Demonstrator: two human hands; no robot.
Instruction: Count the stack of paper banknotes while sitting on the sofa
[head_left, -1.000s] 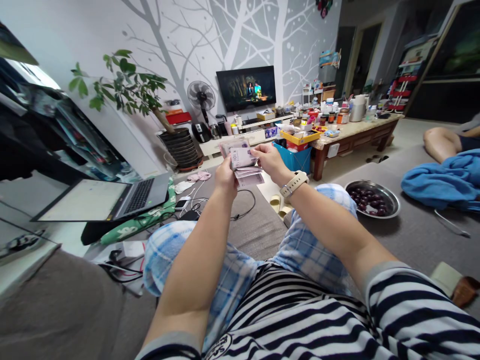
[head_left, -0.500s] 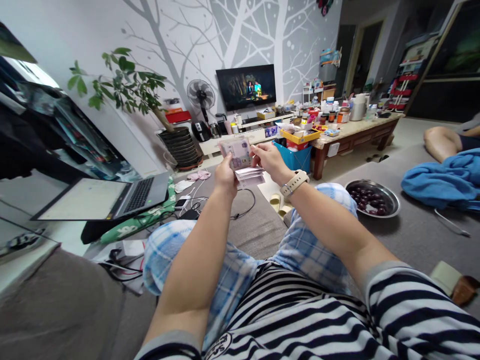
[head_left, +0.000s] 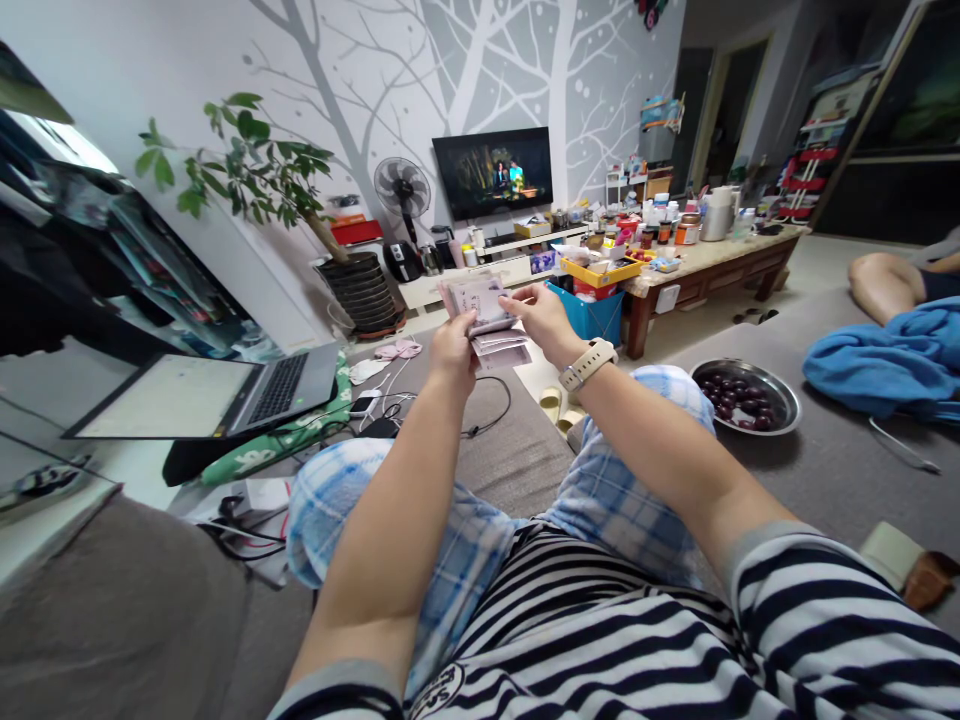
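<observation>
I sit on a grey sofa with both arms stretched out in front of me. My left hand is closed around the lower left of a stack of pinkish banknotes, thumb on top. My right hand, with a beige watch on its wrist, pinches the right edge of the top notes. Several notes are folded down below the stack.
An open laptop lies at left beside cables and a phone. A metal bowl of dark fruit and a blue cloth lie at right, where another person's leg shows. A cluttered low table, TV and potted plant stand ahead.
The top note, held up facing me half a second ago, has been tipped back down onto the stack by my right hand. Both hands stay in place.
</observation>
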